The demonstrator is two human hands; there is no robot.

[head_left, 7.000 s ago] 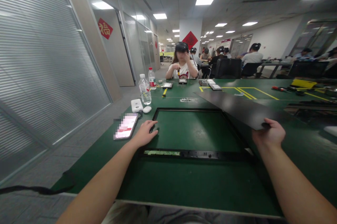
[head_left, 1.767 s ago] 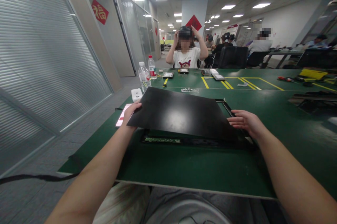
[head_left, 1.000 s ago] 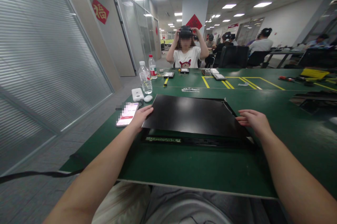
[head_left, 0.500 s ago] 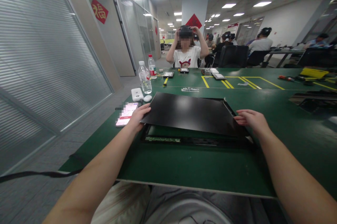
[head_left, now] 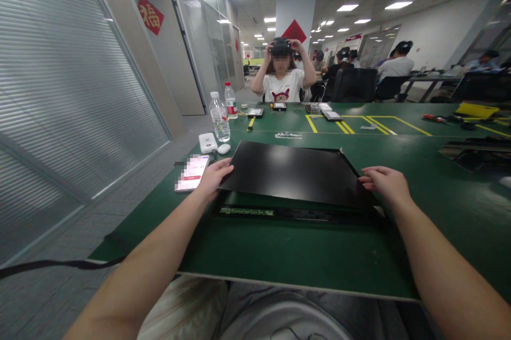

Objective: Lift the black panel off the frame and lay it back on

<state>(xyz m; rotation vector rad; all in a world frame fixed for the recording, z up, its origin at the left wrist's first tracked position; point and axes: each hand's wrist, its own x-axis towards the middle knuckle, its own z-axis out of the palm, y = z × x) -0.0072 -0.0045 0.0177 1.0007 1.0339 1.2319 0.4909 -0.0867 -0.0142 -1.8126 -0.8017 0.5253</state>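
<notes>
A large flat black panel (head_left: pixel 295 172) lies over a black rectangular frame (head_left: pixel 299 215) on the green table (head_left: pixel 279 255). Only the frame's near bar, with a green circuit strip (head_left: pixel 244 212), shows below the panel. My left hand (head_left: pixel 213 175) grips the panel's near left corner, thumb on top. My right hand (head_left: pixel 385 183) rests on the panel's right edge, fingers curled over it. The panel's near edge sits slightly above the frame.
A phone (head_left: pixel 192 173) with a lit screen lies left of my left hand. Behind it sit a white charger box (head_left: pixel 208 143), a white mouse (head_left: pixel 224 149) and two water bottles (head_left: pixel 220 116). A person in a white shirt (head_left: pixel 281 80) sits across the table, hands at a headset. Tools lie at far right.
Seven seconds ago my right hand held the panel up at the right, off the open frame. Both hands have since lowered it over the frame, and it has dropped a little further in the last half second.
</notes>
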